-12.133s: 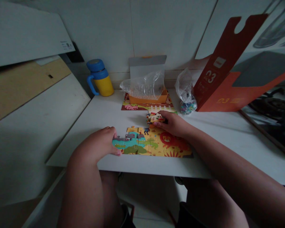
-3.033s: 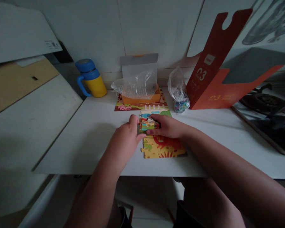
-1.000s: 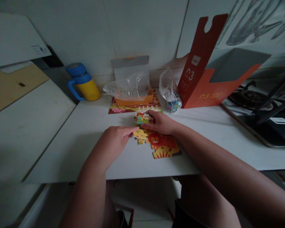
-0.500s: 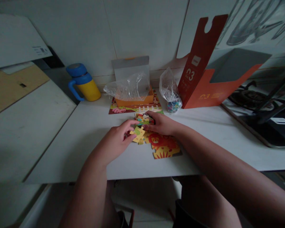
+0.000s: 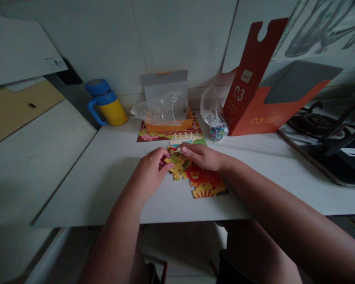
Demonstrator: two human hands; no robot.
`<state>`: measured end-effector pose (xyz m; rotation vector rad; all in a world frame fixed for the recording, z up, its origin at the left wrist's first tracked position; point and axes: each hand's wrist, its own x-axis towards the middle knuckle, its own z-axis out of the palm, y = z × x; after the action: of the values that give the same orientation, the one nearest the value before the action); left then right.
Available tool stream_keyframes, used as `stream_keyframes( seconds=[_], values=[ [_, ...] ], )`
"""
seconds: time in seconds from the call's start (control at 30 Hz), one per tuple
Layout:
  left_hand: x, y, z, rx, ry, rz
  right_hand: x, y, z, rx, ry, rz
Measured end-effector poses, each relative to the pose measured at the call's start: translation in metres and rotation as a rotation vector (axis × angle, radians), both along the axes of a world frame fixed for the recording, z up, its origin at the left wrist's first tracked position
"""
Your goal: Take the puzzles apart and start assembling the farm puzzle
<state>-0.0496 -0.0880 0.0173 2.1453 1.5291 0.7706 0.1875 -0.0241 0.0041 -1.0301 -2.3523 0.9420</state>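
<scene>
My left hand [image 5: 154, 169] is closed in a pinch on a yellow puzzle piece [image 5: 171, 166], held at the left edge of the joined pieces. Across from it, my right hand [image 5: 202, 156] is curled palm down, its thumb on top, around a small stack of puzzle pieces [image 5: 175, 149]; most of the stack is hidden under the hand. Below the right hand lies a joined puzzle section with a red lion [image 5: 205, 185] on yellow ground. A printed picture sheet [image 5: 149, 137] lies flat behind both hands.
On the sheet stands an opened orange box [image 5: 169, 127] with a clear plastic bag [image 5: 162, 110] over it. Another bag with colourful contents [image 5: 218, 132] sits to its right. A blue-yellow jug [image 5: 111, 108], a tall orange carton [image 5: 254, 106] and a black stove [image 5: 334, 146] flank the white table [image 5: 106, 197].
My left hand has moved its yellow piece slightly right and down, against the joined pieces. My right hand has turned more palm down and covers more of its stack.
</scene>
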Motion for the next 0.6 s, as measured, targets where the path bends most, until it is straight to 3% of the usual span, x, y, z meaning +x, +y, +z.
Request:
stream_keyframes(
  seconds=[0.2,0.3,0.43,0.6],
  values=[
    [0.004,0.0,-0.004,0.093,0.034,-0.038,-0.006,-0.003,0.003,0.068,-0.128,-0.024],
    [0.001,0.001,-0.002,0.121,0.043,0.026,-0.003,-0.001,0.007,0.064,-0.097,-0.074],
    [-0.005,0.002,0.001,0.118,0.116,0.047,0.016,0.008,0.015,0.046,-0.027,-0.214],
    [-0.008,0.001,-0.001,0.012,0.19,-0.008,0.052,0.017,0.023,-0.113,-0.098,-0.331]
  ],
)
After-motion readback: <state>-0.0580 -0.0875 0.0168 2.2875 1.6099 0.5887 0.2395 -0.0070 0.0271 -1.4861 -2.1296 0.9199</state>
